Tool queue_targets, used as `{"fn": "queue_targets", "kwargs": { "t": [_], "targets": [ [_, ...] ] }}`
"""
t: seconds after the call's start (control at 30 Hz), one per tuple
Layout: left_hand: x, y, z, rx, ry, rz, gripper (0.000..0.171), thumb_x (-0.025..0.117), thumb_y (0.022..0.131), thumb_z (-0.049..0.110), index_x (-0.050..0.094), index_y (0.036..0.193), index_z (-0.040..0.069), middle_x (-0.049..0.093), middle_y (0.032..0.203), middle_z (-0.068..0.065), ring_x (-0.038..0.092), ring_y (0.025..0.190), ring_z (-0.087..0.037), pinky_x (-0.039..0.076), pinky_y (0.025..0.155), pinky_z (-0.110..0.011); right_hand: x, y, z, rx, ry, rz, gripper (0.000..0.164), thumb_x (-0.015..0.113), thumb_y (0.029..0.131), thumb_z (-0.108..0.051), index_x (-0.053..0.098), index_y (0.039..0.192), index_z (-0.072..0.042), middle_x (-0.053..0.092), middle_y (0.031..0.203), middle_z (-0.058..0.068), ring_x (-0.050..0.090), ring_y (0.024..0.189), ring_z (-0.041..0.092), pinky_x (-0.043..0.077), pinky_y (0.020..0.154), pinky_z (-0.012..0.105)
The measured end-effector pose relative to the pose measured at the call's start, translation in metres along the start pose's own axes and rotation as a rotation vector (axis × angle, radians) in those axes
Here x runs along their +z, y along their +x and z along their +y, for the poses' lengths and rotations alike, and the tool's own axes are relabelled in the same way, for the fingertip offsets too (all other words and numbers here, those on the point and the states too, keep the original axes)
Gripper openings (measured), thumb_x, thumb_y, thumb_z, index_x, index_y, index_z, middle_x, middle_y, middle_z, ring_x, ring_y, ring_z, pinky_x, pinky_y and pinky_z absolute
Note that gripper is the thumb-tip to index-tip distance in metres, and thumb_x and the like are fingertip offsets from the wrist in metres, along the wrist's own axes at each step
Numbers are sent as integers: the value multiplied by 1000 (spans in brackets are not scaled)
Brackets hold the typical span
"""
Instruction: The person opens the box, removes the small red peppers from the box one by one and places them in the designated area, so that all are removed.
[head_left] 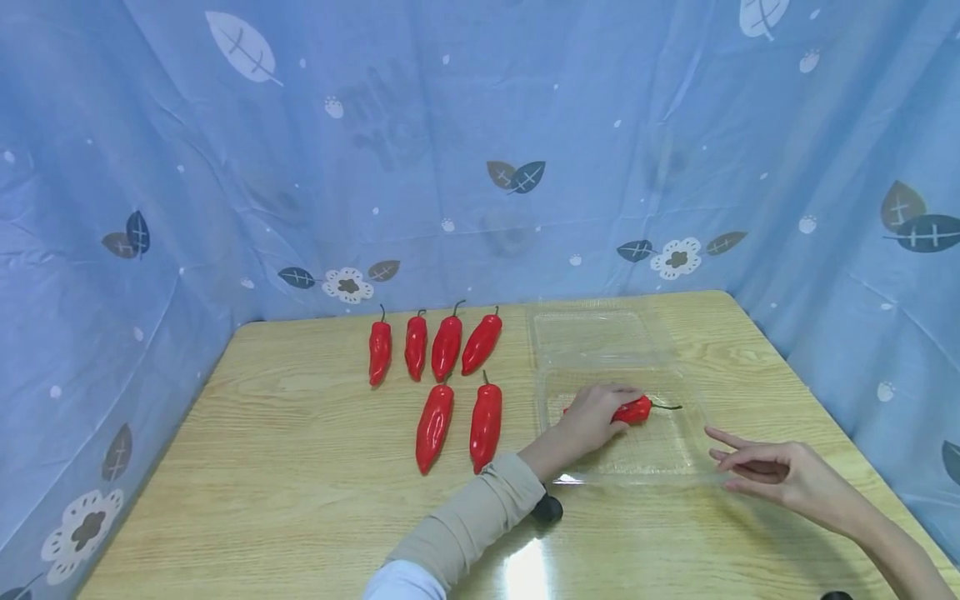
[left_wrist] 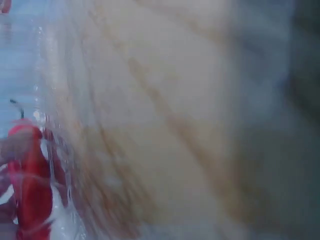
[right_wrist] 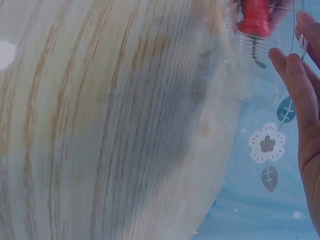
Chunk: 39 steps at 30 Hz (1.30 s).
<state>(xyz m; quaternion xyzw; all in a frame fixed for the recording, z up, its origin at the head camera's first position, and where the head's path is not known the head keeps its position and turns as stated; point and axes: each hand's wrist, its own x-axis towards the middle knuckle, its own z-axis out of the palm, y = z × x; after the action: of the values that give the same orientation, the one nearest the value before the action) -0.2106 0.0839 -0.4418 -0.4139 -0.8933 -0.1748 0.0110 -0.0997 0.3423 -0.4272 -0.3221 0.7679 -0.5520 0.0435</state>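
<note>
My left hand (head_left: 592, 417) grips a red chili pepper (head_left: 633, 410) lying sideways inside a clear plastic clamshell box (head_left: 660, 462). The pepper's thin dark stem points right and the palm covers its middle. In the left wrist view, the pepper (left_wrist: 35, 200) shows through the box wall. My right hand (head_left: 795, 479) is by the box's right side, its fingers loosely bent and fingertips right at the edge. The right wrist view shows that hand's fingers (right_wrist: 300, 87) close to the clear plastic, with the pepper (right_wrist: 256, 20) beyond.
Several more red peppers (head_left: 486, 425) lie on the wooden table (head_left: 300, 467) left of the box, in two rows. The box's lid (head_left: 592, 329) lies folded back behind it. A black round object (head_left: 547, 510) shows beneath the left forearm. Blue patterned curtain (head_left: 450, 125) surrounds the table.
</note>
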Motion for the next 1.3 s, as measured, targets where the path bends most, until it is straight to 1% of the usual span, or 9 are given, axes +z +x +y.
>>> {"fn": "queue_targets", "kwargs": {
  "t": [0.23, 0.33, 0.47, 0.6, 0.77, 0.93, 1.1, 1.2, 1.3],
  "targets": [
    [2, -1, 3, -104, -61, -11, 48, 78, 80, 32, 63, 125, 25, 64, 121, 8, 58, 106, -6, 47, 81, -17, 2, 0, -2, -14, 15, 3, 31, 63, 76, 23, 64, 105, 13, 48, 142, -9, 58, 115, 8, 54, 79, 24],
    [1, -1, 4, -124, -78, -9, 42, 78, 80, 35, 66, 120, 30, 66, 113, 12, 58, 96, -2, 45, 70, -14, 2, 0, -3, 0, 13, 6, 29, 64, 77, 21, 64, 105, 13, 48, 142, -10, 58, 115, 8, 54, 79, 24],
    [-4, -3, 6, -156, -170, 0, 40, 77, 78, 37, 67, 117, 33, 66, 105, 14, 54, 84, 3, 40, 59, -11, 3, 0, -4, 26, -10, 11, 27, 64, 78, 18, 64, 105, 13, 48, 142, -12, 58, 114, 7, 54, 78, 24],
    [-14, -5, 8, -181, -295, 68, 36, 76, 78, 35, 68, 113, 30, 66, 100, 16, 52, 79, 5, 39, 57, -10, 2, 1, -5, 42, -53, 17, 26, 66, 78, 17, 65, 104, 11, 48, 140, -15, 58, 113, 5, 54, 78, 23],
    [-33, -11, 11, -183, -449, 143, 30, 77, 80, 32, 69, 108, 25, 67, 100, 14, 54, 81, 5, 43, 62, -8, 2, 2, -6, 40, -99, 20, 26, 66, 78, 15, 66, 103, 9, 49, 139, -16, 59, 112, 5, 54, 76, 22],
    [-57, -27, 14, -193, -551, 168, 35, 80, 79, 28, 72, 112, 23, 68, 105, 11, 57, 83, 3, 46, 65, -9, 2, 4, -6, 34, -129, 18, 26, 66, 79, 15, 67, 103, 7, 49, 139, -16, 60, 111, 5, 55, 74, 22],
    [-75, -50, 7, -183, -701, 217, 37, 80, 77, 17, 72, 114, 14, 70, 104, 4, 58, 82, 0, 50, 68, -13, 2, 3, -5, 33, -107, 16, 27, 65, 78, 17, 66, 104, 8, 49, 140, -15, 60, 112, 5, 55, 75, 22],
    [-82, -66, -1, -250, -786, 232, 37, 80, 77, 13, 72, 113, 14, 69, 103, 5, 59, 83, -4, 52, 67, -16, 2, 2, -5, 39, -74, 9, 28, 64, 79, 18, 65, 105, 10, 48, 141, -14, 59, 113, 6, 54, 77, 22],
    [-86, -83, -8, -351, -851, 256, 38, 80, 76, 14, 72, 114, 18, 69, 105, 7, 59, 87, -8, 54, 67, -21, 1, 1, -5, 48, -54, 2, 28, 64, 79, 19, 64, 106, 11, 47, 142, -15, 58, 114, 6, 54, 78, 22]
  ]
}}
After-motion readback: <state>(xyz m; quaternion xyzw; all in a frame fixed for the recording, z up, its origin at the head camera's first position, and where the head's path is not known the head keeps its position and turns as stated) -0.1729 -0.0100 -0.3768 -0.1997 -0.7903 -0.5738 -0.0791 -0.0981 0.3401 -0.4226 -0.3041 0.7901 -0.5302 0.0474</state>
